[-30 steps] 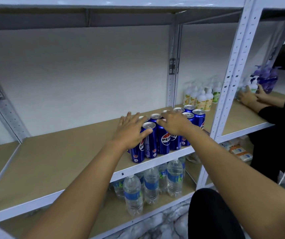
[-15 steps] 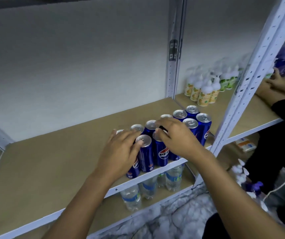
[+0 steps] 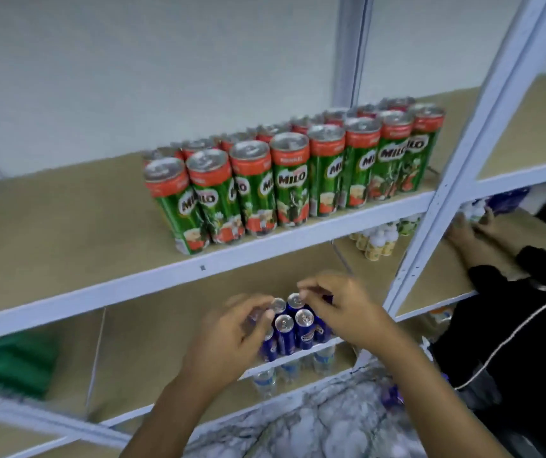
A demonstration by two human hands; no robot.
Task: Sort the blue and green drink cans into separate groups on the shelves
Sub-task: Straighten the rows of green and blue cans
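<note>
Marbled floor [image 3: 341, 424]: grey-white stone pattern, nearest, below the shelving.
Water bottles [image 3: 293, 370]: small, blue-labelled, standing on the lowest shelf under the blue cans.
Left hand [image 3: 232, 335]: blurred, fingers curled against the left side of the blue cans; whether it actually grips one I cannot tell.
Right hand [image 3: 344, 309]: fingers bent over the tops on the right side of the cluster, fingertips at a can rim; a firm hold cannot be told.
Blue cans [image 3: 293, 332]: a tight upright cluster at the front edge of the middle shelf [image 3: 152, 332], between the two hands.
Green pack [image 3: 17, 361]: blurred, at far left on the same level.
Other person [image 3: 512, 325]: dark sleeve at right, hands among small bottles.
Green cans [image 3: 293, 180]: Milo, red-topped, two long upright rows on the upper shelf [image 3: 67, 226], towards its right end.
Wall [image 3: 166, 61]: pale, behind.
</note>
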